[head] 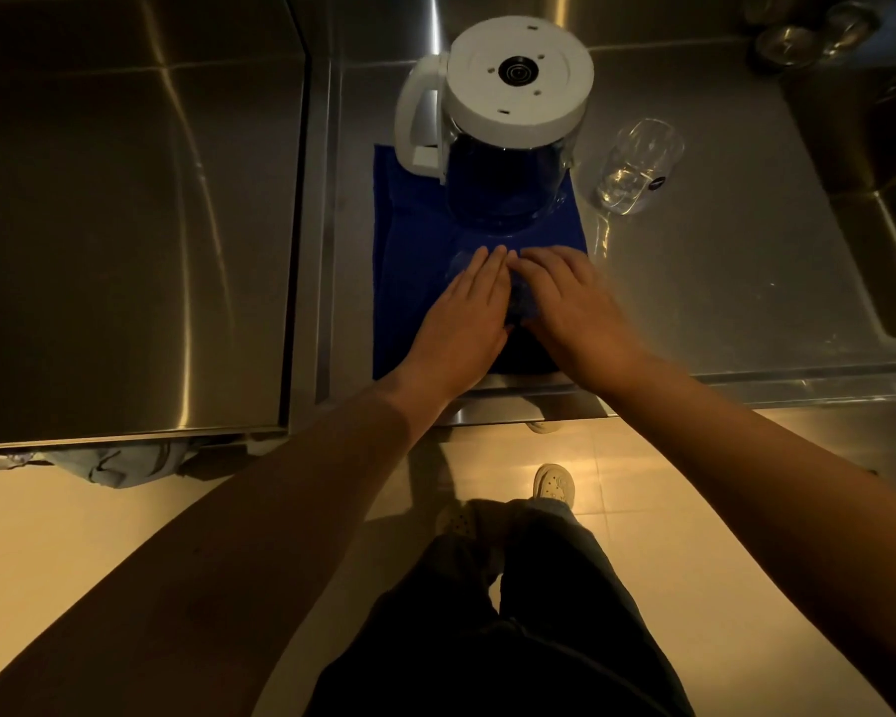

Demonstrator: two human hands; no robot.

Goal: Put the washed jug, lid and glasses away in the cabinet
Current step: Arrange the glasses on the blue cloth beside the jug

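Jug [508, 142] stands upside down at the twelve o'clock end of a blue cloth [409, 282]. Left hand [461, 323] and right hand [575, 307] cup something clear on the cloth; what, I cannot tell. A glass [637, 168] stands at three o'clock from the jug.
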